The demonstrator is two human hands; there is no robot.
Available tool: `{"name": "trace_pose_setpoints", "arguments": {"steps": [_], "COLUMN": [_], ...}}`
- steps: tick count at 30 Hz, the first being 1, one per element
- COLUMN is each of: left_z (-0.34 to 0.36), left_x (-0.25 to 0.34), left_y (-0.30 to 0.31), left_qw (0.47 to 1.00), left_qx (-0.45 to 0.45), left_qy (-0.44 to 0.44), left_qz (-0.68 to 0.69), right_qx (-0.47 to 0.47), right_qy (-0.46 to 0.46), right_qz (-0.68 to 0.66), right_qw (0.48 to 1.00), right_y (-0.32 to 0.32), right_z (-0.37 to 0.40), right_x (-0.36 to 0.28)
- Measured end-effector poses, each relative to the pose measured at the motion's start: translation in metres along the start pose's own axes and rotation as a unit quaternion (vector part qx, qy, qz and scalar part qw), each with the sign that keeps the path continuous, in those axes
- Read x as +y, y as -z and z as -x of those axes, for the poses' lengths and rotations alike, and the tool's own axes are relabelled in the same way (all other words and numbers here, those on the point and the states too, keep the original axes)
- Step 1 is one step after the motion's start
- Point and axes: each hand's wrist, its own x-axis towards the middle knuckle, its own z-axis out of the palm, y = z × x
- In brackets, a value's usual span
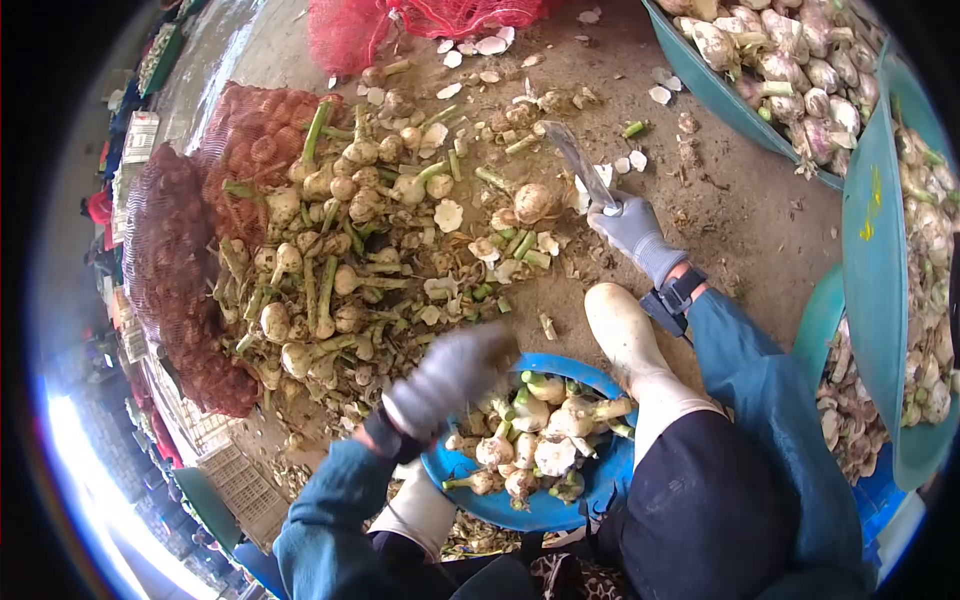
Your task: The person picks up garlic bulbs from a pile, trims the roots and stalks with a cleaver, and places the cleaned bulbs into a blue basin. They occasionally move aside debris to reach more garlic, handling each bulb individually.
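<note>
My right hand (pixel 636 235), in a grey glove, is closed round a knife (pixel 575 160) whose long blade points up and left over the dirt floor. My left hand (pixel 462 368), also gloved, is smeared by motion above the left rim of a blue basin (pixel 437 468); I cannot tell if its fingers hold anything. Trimmed garlic bulbs (pixel 525 435) with short stems fill the basin between my boots. Beyond my left hand spreads a heap of garlic (pixel 340 240), some with long green stems. A single bulb (pixel 533 203) lies on the floor left of my right hand.
Red mesh sacks (pixel 165 270) full of bulbs stand at the left, and more red netting (pixel 430 22) lies at the top. Green tubs of garlic (pixel 735 110) line the right side. Cut stems and white slices litter the floor. My white boot (pixel 620 325) is beside the basin.
</note>
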Motion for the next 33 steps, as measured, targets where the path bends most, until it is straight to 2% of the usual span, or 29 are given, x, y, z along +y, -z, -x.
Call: {"name": "trace_pose_setpoints", "arguments": {"steps": [1, 2, 3, 4, 5, 7, 9, 11, 13, 15, 17, 18, 19, 21, 23, 25, 26, 27, 28, 29, 31, 32, 33], "left_z": [-0.015, -0.032, -0.054, -0.075, -0.096, -0.141, -0.169, -0.173, -0.165, -0.150, -0.134, -0.134, -0.121, -0.095, -0.079, -0.059, -0.055, -0.054, -0.051, -0.050, -0.051, -0.055, -0.055], "left_x": [0.027, 0.015, -0.003, -0.009, -0.012, -0.032, -0.028, -0.022, -0.007, -0.019, -0.050, -0.080, -0.075, -0.057, -0.054, -0.055, -0.069, -0.089, -0.087, -0.083, -0.071, -0.073, -0.071], "left_y": [0.035, 0.038, 0.044, 0.052, 0.058, 0.048, 0.042, 0.040, 0.050, 0.040, 0.018, -0.005, -0.010, -0.014, -0.019, -0.017, -0.024, -0.034, -0.033, -0.034, -0.035, -0.040, -0.043], "left_qw": [0.961, 0.884, 0.885, 0.902, 0.890, 0.885, 0.900, 0.923, 0.934, 0.958, 0.975, 0.975, 0.975, 0.939, 0.903, 0.895, 0.895, 0.919, 0.938, 0.938, 0.930, 0.944, 0.944], "left_qx": [-0.053, 0.012, 0.064, 0.102, 0.090, 0.172, 0.128, 0.136, 0.034, 0.071, 0.137, 0.197, 0.195, 0.246, 0.298, 0.278, 0.277, 0.281, 0.283, 0.282, 0.275, 0.294, 0.294], "left_qy": [0.150, 0.173, 0.183, 0.162, 0.121, 0.060, 0.096, 0.096, 0.199, 0.215, 0.158, 0.089, 0.094, 0.139, 0.133, 0.156, 0.162, 0.123, 0.083, 0.084, -0.002, 0.037, 0.036], "left_qz": [-0.224, -0.435, -0.424, -0.387, -0.430, -0.428, -0.405, -0.347, -0.295, -0.179, -0.069, 0.045, 0.043, 0.194, 0.278, 0.313, 0.310, 0.246, 0.182, 0.182, 0.243, 0.145, 0.145], "right_qx": [0.004, 0.006, 0.009, -0.011, -0.008, -0.020, 0.000, -0.021, -0.028, -0.057, -0.092, -0.123, -0.127, -0.135, -0.156, -0.158, -0.153, -0.154, -0.138, -0.120, -0.120, -0.123, -0.126], "right_qy": [0.002, -0.012, -0.027, -0.044, -0.044, -0.079, -0.075, -0.112, -0.119, -0.156, -0.141, -0.126, -0.126, 0.001, 0.011, 0.125, 0.204, 0.202, 0.284, 0.364, 0.377, 0.367, 0.357], "right_qz": [0.000, 0.041, 0.083, 0.031, 0.034, -0.027, -0.042, -0.001, 0.024, 0.042, 0.066, 0.092, 0.088, 0.258, 0.214, 0.280, 0.267, 0.264, 0.244, 0.223, 0.236, 0.250, 0.264], "right_qw": [1.000, 0.999, 0.996, 0.998, 0.998, 0.996, 0.996, 0.994, 0.992, 0.985, 0.984, 0.980, 0.980, 0.957, 0.964, 0.939, 0.929, 0.930, 0.917, 0.896, 0.887, 0.887, 0.887], "right_y": [-0.003, -0.005, -0.005, 0.000, 0.004, 0.009, 0.011, 0.016, 0.015, 0.011, 0.009, 0.003, -0.008, -0.034, -0.037, -0.034, -0.033, -0.033, -0.035, -0.036, -0.038, -0.039, -0.040], "right_z": [-0.003, -0.006, -0.008, 0.003, 0.011, 0.019, 0.020, 0.025, 0.018, 0.021, 0.025, 0.030, 0.032, 0.037, 0.052, 0.063, 0.069, 0.072, 0.075, 0.076, 0.078, 0.077, 0.076], "right_x": [0.006, 0.014, 0.019, 0.002, -0.005, -0.013, -0.010, -0.009, 0.012, 0.010, -0.009, -0.016, -0.016, -0.018, -0.041, -0.063, -0.071, -0.076, -0.080, -0.085, -0.091, -0.092, -0.092]}}
